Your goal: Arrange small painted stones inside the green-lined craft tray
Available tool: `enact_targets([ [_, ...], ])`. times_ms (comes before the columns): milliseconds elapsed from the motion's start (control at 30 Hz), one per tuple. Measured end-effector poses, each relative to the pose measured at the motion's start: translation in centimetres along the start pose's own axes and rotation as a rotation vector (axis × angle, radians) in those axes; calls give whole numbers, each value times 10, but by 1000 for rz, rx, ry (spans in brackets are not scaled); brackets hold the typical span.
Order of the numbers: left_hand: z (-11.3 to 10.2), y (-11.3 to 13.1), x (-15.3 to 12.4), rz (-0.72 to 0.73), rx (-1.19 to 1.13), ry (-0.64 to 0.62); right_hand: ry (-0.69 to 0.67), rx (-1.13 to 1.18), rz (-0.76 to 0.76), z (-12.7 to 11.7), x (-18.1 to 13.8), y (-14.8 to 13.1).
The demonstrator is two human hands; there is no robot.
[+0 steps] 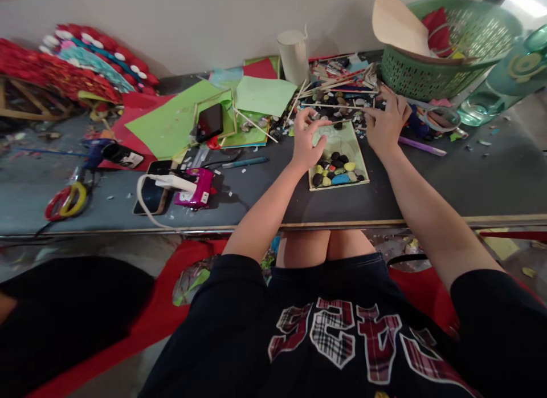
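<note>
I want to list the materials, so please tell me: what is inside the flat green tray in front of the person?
The tray holds painted pebbles, black, yellow, green and blue, at its near end. The left hand covers part of the far end.

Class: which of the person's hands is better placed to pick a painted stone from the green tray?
Left. The left hand rests on the green tray, just above the painted stones; the right hand sits beyond the tray's far corner.

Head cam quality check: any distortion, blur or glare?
Head view: wide-angle bend, the table edge curves; green basket and bottle at the top right smear; glare in that corner; left hand, right hand and pebble tray sharp.
</note>
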State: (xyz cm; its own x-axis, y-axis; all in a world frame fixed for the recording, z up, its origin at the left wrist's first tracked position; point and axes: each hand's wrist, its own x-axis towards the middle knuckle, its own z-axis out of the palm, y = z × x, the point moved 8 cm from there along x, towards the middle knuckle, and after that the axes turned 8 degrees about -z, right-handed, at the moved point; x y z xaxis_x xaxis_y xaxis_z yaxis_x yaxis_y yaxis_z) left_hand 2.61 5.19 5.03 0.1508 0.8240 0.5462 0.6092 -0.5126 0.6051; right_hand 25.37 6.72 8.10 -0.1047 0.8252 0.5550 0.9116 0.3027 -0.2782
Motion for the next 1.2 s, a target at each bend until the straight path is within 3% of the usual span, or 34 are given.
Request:
enact_targets([
  [500, -6, -3, 0, -42, -14, 23, 139, 12, -74, 9, -1, -3],
  [733, -6, -2, -1, -47, 13, 26, 44, -55, -14, 9, -1, -1],
  [1000, -8, -2, 1, -16, -15, 45, -52, -123, 49, -8, -7, -23],
  [1200, -3, -1, -1, 37, -43, 19, 103, -89, 118, -23, -7, -29],
])
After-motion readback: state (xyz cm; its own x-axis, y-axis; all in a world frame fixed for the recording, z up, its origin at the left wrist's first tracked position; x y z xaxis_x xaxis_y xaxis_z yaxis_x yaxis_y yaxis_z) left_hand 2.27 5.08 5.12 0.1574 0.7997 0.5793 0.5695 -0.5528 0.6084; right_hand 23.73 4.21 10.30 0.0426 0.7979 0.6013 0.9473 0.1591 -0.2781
